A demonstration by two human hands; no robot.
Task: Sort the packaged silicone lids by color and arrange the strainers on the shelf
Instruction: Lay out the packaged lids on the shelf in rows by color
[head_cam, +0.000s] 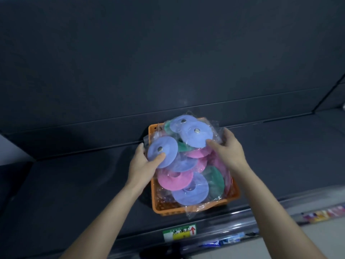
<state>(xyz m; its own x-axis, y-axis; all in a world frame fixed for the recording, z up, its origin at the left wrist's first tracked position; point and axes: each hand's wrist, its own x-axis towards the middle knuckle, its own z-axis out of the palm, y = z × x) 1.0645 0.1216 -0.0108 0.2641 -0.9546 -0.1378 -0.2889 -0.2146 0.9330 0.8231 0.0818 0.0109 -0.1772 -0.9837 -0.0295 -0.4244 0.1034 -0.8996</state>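
An orange basket (194, 209) on the dark shelf holds several round silicone lids in clear bags: blue, pink and green. My left hand (143, 163) grips a blue lid (164, 149) at the basket's left side, thumb on its face. My right hand (228, 148) holds a bagged pair of blue lids (194, 134) at the back right, thumb pressed on the near disc's edge. Below them lie a pink lid (173, 182), another blue lid (192, 193) and a green lid (214, 179). No strainers are in view.
The dark shelf (74, 184) stretches wide to both sides of the basket, with a dark back panel (168, 53) behind. A price label (180, 231) sits on the shelf's front rail. Colourful goods (323, 214) show on a lower level at the right.
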